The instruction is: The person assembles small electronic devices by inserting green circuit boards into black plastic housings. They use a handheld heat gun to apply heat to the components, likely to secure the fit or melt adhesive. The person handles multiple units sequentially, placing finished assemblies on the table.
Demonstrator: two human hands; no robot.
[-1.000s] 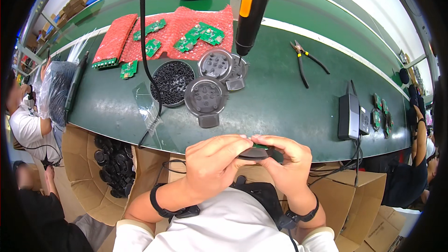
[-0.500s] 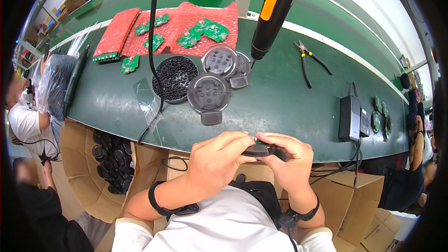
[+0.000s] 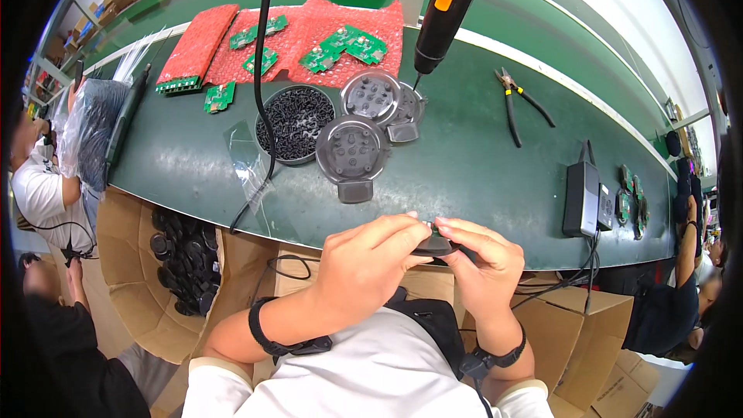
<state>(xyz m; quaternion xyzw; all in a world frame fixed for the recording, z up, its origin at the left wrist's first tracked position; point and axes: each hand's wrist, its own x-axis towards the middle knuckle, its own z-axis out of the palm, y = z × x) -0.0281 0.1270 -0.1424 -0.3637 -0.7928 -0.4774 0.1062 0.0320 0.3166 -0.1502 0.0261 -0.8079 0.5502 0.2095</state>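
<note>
1. Left hand (image 3: 364, 259) and right hand (image 3: 489, 263) grip a dark casing (image 3: 434, 246); finer contact hidden. Judged risk: uneven finger pressure could tilt or drop it.
2. Casing sits between both hands, by the near edge of the tabletop (image 3: 464, 170).
3. Beyond: grey covers (image 3: 352, 147). Judged risk: the suspended screwdriver (image 3: 445, 19), if swung, could scuff them.

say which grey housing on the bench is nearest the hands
The front grey housing, lowest of three in frame; the overlapping rear pair lies farther back.
</note>
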